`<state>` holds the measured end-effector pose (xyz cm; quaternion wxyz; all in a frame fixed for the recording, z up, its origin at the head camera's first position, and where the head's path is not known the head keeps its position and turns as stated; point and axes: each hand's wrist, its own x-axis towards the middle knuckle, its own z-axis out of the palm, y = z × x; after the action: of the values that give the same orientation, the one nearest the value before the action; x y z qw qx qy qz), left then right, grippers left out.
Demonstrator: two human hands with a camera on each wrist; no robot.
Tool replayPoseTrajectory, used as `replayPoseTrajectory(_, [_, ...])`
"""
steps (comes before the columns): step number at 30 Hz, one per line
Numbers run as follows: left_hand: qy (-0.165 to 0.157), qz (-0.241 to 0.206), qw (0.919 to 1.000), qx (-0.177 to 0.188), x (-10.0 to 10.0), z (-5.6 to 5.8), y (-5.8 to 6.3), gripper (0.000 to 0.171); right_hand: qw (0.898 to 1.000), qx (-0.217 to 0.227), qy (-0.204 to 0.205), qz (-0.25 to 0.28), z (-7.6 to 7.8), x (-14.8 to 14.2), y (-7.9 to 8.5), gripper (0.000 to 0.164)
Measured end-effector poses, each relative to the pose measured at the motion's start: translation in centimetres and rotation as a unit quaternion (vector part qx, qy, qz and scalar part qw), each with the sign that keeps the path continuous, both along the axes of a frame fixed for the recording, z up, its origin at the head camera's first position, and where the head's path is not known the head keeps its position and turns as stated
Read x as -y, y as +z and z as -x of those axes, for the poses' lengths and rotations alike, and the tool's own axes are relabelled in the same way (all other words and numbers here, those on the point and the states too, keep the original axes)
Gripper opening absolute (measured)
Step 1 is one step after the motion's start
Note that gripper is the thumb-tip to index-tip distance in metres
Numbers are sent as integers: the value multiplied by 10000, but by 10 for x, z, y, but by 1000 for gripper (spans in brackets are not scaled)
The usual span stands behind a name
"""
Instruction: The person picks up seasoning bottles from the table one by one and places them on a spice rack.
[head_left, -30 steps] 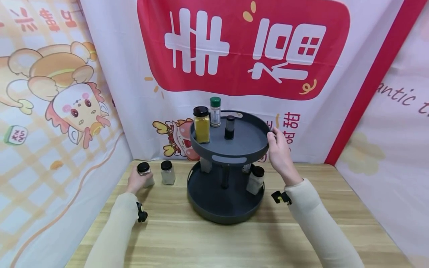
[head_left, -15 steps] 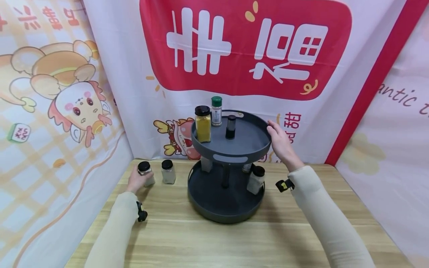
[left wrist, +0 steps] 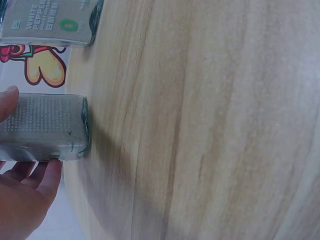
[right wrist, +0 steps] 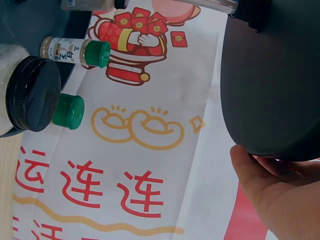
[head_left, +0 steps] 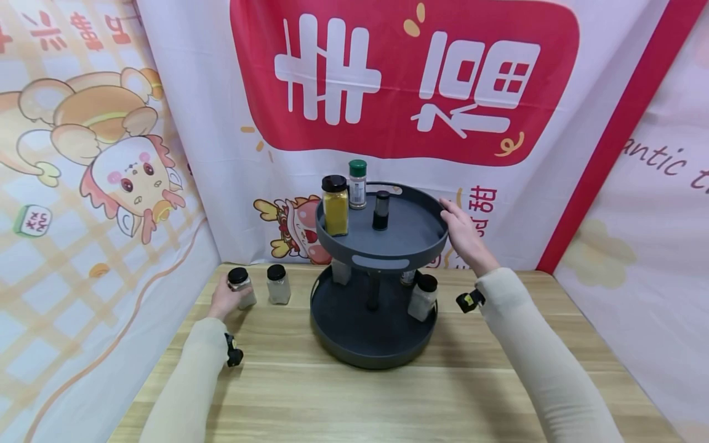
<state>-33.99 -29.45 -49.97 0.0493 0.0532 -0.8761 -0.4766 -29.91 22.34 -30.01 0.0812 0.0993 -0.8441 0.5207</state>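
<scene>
My left hand (head_left: pixel 226 297) grips a square clear spice jar (left wrist: pixel 47 127) with a black lid, thumb on one side and fingertips on the other. The jar is upright at the table's far left. Beside it, apart, stands a similar jar (head_left: pixel 278 285), whose label reads White Pepper in the left wrist view. My right hand (head_left: pixel 466 235) touches the outer right side of the upper tier (head_left: pixel 412 229) of a dark grey two-tier turntable, fingers fairly straight along its rim. In the right wrist view the fingertips (right wrist: pixel 241 155) lie at the tier's lower edge.
On the upper tier are a yellow spice jar (head_left: pixel 335 210), a green-capped shaker (head_left: pixel 357 187) and a small black-based bottle (head_left: pixel 380 212). The lower tier (head_left: pixel 368 344) carries a black-lidded jar (head_left: pixel 422 299) at right and green-capped shakers (right wrist: pixel 62 50) behind it. A printed cloth (head_left: pixel 210 123) hangs behind.
My right hand has slid slightly back along the upper rim, its fingers straightening, and its forearm has shifted right. The left hand and its jar stay in place.
</scene>
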Motion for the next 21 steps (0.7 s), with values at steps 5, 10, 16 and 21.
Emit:
replayPoseTrajectory(5, [30,92,9999,-105,2,1,-4,63,9999,-43,87,105,-2,1,-1,51])
replayPoseTrajectory(10, [110,96,9998,-160,5,-2,-4,60,9998,-37,107,156,-3,1,-3,51])
replayPoseTrajectory(16, [217,283,9991,-213,8,-9,-3,60,9999,-63,7,122,-3,1,-6,51])
replayPoseTrajectory(21, [132,193,9981,-566,15,-13,-5,62,9999,-147,-37,42,-5,2,-5,52])
